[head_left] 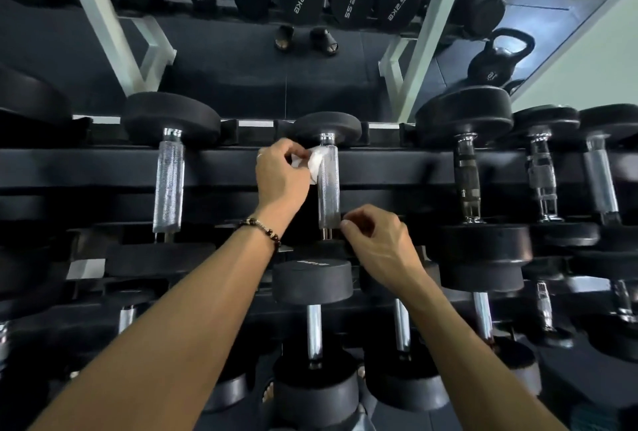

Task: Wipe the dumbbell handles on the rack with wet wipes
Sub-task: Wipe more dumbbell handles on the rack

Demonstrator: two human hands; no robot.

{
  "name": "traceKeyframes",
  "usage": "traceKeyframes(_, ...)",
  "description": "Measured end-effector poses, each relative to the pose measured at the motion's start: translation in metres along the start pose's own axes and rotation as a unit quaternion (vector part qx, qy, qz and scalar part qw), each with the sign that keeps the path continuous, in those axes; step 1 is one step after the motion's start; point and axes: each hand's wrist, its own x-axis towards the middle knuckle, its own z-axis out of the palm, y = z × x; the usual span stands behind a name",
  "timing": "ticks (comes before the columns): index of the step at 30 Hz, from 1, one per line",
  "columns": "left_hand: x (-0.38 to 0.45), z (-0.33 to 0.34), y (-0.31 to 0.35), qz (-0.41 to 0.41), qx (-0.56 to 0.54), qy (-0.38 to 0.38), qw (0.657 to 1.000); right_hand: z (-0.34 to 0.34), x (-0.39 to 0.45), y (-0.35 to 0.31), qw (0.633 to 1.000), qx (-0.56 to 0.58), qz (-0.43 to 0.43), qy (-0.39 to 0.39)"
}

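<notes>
A black dumbbell with a knurled chrome handle (328, 195) lies on the top tier of the rack (221, 168), in the middle of the view. My left hand (281, 176) pinches a crumpled white wet wipe (315, 163) against the far end of that handle, just below the far weight head. My right hand (374, 244) is at the near end of the same handle, its fingers loosely curled and its fingertips close to the chrome; it holds nothing that I can see. A beaded bracelet sits on my left wrist.
More dumbbells lie on the same tier, one to the left (168, 185) and several to the right (467, 185). Lower tiers hold other dumbbells (313, 330). A mirror behind the rack reflects weights and a kettlebell (497, 57). White rack uprights (103, 23) stand behind.
</notes>
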Motion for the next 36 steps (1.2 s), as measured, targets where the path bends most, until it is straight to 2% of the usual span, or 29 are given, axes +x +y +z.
traceKeyframes(4, -0.015, 0.000, 0.000, -0.040, -0.052, -0.038, 0.997, -0.002, 0.002, 0.000, 1.000, 0.000, 0.005, -0.009)
traceKeyframes(8, -0.006, 0.008, 0.004, -0.058, -0.052, -0.047, 0.996, -0.001, -0.002, 0.001, 1.000, 0.016, -0.006, 0.001)
traceKeyframes(11, 0.007, 0.010, 0.014, -0.106, -0.112, -0.071, 0.985, 0.001, -0.012, 0.005, 0.999, 0.037, -0.015, -0.013)
traceKeyframes(18, -0.020, -0.002, 0.003, -0.058, 0.007, -0.145, 0.988, -0.003, -0.016, 0.015, 0.996, 0.083, 0.009, -0.026)
traceKeyframes(21, 0.000, 0.006, 0.016, -0.097, -0.080, -0.097, 0.987, -0.003, -0.015, 0.015, 0.996, 0.083, 0.012, -0.033)
traceKeyframes(24, 0.012, 0.016, 0.027, -0.118, -0.103, -0.050, 0.986, -0.003, -0.014, 0.014, 0.995, 0.094, 0.016, -0.027)
traceKeyframes(30, -0.022, 0.004, -0.006, -0.074, -0.001, -0.139, 0.988, -0.004, -0.017, 0.015, 0.995, 0.095, 0.010, -0.018)
traceKeyframes(34, 0.005, 0.018, 0.026, -0.069, -0.023, 0.000, 0.997, -0.004, -0.016, 0.014, 0.996, 0.092, 0.009, -0.022)
traceKeyframes(36, 0.001, 0.021, 0.034, -0.080, -0.040, 0.021, 0.996, -0.003, -0.016, 0.015, 0.995, 0.094, 0.010, -0.017)
